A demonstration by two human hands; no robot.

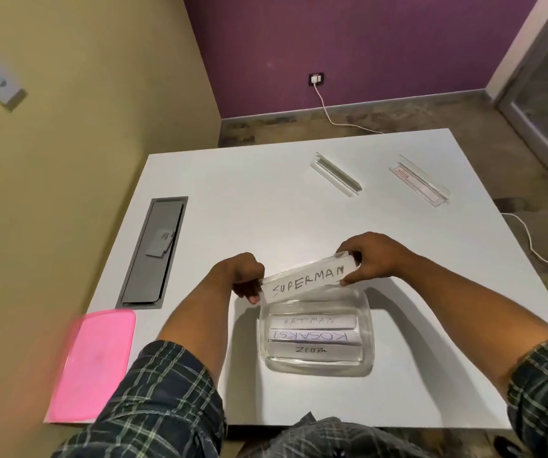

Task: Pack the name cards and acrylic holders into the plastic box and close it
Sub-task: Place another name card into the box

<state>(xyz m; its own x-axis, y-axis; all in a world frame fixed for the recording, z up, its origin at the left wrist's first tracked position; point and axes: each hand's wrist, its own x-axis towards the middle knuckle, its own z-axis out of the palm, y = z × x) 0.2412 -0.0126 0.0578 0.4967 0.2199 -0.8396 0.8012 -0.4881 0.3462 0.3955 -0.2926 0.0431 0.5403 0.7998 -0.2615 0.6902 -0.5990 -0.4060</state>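
Both hands hold an acrylic holder with a SUPERMAN name card (309,276) just above the far rim of the clear plastic box (366,365). My left hand (244,276) grips its left end, my right hand (370,257) its right end. Inside the box lie three holders with cards reading BATMAN (312,321), KOSAKSI (312,336) and ZEBRA (312,351). The pink lid (95,365) lies flat at the table's near left corner. Two more acrylic holders rest at the far side, one empty (335,173) and one with a pale insert (419,185).
The white table (249,209) has a grey recessed cable tray (153,252) on its left side. A white cable runs from a wall socket (316,79) across the floor behind the table. Another cable lies on the floor at the right.
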